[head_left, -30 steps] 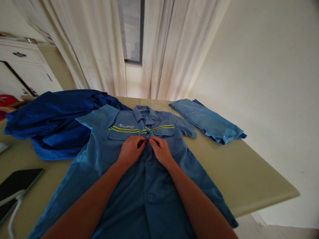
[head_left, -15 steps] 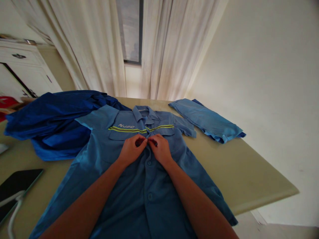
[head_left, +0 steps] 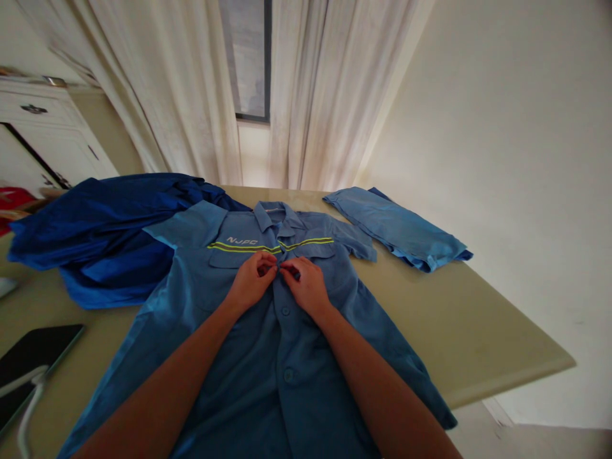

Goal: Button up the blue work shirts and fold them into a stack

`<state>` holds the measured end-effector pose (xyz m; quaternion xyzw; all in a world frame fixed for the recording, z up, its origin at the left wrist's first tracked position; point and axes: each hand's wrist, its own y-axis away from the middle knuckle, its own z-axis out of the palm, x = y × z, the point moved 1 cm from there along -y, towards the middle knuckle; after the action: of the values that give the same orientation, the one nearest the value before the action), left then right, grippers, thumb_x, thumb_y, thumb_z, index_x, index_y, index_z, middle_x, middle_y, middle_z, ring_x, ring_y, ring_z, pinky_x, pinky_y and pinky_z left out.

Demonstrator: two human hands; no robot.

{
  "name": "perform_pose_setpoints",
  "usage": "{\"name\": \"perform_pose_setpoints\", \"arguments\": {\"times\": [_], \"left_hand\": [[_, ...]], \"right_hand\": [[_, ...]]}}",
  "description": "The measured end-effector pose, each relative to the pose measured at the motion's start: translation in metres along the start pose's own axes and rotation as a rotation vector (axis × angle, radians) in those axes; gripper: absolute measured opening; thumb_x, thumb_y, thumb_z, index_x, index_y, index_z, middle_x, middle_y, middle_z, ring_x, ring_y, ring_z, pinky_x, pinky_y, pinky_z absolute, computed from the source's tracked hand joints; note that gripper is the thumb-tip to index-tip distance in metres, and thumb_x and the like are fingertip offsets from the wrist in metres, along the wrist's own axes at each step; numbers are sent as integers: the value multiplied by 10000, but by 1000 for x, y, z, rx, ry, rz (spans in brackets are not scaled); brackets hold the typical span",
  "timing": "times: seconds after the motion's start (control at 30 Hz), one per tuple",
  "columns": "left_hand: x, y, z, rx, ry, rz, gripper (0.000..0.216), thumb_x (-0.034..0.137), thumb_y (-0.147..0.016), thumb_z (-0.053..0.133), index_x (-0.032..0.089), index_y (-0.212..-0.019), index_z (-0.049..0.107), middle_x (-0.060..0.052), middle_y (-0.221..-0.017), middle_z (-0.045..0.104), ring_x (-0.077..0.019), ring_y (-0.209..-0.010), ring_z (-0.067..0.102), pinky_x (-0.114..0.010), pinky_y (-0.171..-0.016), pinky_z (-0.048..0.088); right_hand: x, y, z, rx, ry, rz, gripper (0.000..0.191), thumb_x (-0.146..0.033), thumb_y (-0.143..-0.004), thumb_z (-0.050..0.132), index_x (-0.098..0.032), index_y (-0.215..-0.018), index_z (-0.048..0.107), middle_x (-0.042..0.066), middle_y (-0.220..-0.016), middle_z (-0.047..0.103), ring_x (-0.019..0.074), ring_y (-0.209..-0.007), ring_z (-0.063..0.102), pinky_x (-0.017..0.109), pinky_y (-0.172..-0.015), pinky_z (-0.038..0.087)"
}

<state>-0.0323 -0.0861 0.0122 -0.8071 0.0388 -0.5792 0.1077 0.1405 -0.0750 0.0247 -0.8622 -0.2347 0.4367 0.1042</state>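
Note:
A blue short-sleeved work shirt (head_left: 239, 370) lies face up on the table, its collar at the far end. Yellow stripes and white lettering cross its chest. My left hand (head_left: 253, 278) pinches the front placket just below the stripes. Opposite it, my right hand (head_left: 305, 282) pinches the placket from the other side, fingertips almost touching the left ones. Whatever button lies between the fingers is hidden. Lower down the placket, a button (head_left: 285, 311) and another button (head_left: 288, 375) show.
Crumpled dark blue garments (head_left: 109, 236) lie left of the shirt, and a folded light blue garment (head_left: 396, 226) lies at the right. A black tablet (head_left: 43, 347) with a white cable or stand sits on the table (head_left: 497, 338) at the left. Curtains and a wall stand behind.
My left hand has shifted slightly left and up, and the right fingertips slightly left. Both keep their pinch on the placket. The shirt's front edge has moved a little.

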Motion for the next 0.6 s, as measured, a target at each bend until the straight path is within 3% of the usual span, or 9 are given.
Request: {"name": "perform_pose_setpoints", "arguments": {"times": [0.2, 0.47, 0.6], "left_hand": [[1, -1, -1, -13, 43, -23, 332, 399, -780, 717, 184, -1022, 646, -72, -964, 753, -223, -859, 722, -353, -761, 540], [0, -3, -2, -15, 80, -5, 309, 356, -757, 742, 189, -1004, 661, -74, -966, 758, -219, -848, 713, -346, -762, 542], [-1, -2, -3, -30, 56, -5, 329, 313, -739, 743, 194, -1030, 645, -53, -943, 750, -177, -722, 670, -312, -682, 520]], "right_hand": [[2, 0, 1, -12, -14, -6, 111, -173, -907, 671, -224, -977, 741, 42, -931, 723, 182, -815, 671, 292, -757, 510], [3, 0, 2, 5, -72, 15, 242, -110, -836, 694, -192, -1060, 735, 31, -922, 728, 173, -808, 690, 289, -756, 534], [4, -1, 1, 11, -168, 44, 284, -103, -805, 688, -197, -1068, 744, 26, -915, 729, 168, -804, 693, 279, -748, 546]]}}
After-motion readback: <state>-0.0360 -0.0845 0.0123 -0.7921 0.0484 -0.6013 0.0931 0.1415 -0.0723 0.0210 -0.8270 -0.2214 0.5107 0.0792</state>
